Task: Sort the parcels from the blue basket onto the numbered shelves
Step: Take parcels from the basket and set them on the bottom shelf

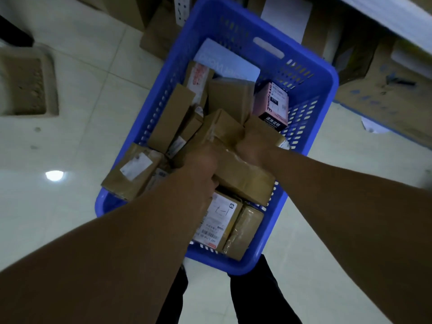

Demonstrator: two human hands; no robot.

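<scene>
Blue perforated plastic basket (pixel 328 73), on pale tiled floor (pixel 93 94): holds brown cardboard parcels (pixel 170 115) and one pink carton (pixel 272 104). Long tape-wrapped brown cardboard parcel (pixel 243 174), atop the heap at centre: left hand (pixel 201 169) and right hand (pixel 251 146) grip opposite sides.

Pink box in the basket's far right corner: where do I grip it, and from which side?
Come from above and pinch the pink box by its black-printed near end, which seems to stand clear. Its long sides are hemmed by a brown parcel and the blue basket wall. Left hand and right hand both grip the taped parcel.
</scene>
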